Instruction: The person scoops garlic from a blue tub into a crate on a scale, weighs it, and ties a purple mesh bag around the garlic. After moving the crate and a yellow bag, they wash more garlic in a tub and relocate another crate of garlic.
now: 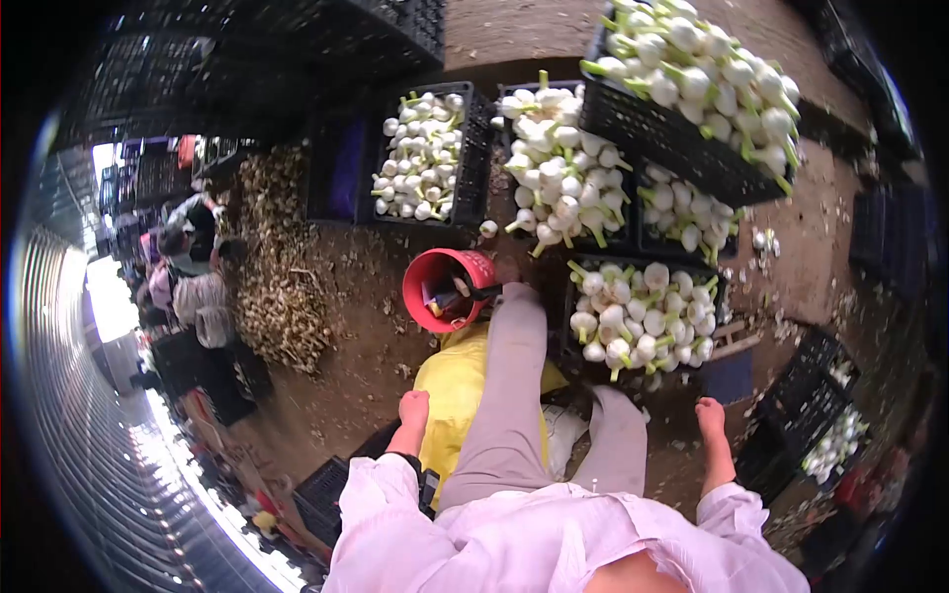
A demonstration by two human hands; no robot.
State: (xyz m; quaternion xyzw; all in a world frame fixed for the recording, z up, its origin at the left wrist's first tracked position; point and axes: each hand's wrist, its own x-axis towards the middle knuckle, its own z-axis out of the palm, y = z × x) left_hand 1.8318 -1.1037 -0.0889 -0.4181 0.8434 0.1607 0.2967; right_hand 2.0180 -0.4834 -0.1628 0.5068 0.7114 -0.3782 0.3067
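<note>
My left hand [413, 407] hangs beside my left leg, above a yellow sack [450, 381], with its fingers curled in. On the other side my right hand [709, 415] is held away from my body, also curled, near a dark blue panel [728, 380] on the floor. I see nothing in either hand, though their undersides are hidden. In front of me a black crate holds white garlic bulbs [647, 314] with short green stems. A red bucket [412, 292] lies tilted by my foot, with small items inside that I cannot make out.
More garlic-filled black crates [473, 158] stand ahead, one raised on others [672, 138]. Piles of dry trimmings [282, 316] cover the floor at left, where a person [203, 287] sits. Stacked crates [806, 381] stand at right. Loose peelings litter the ground.
</note>
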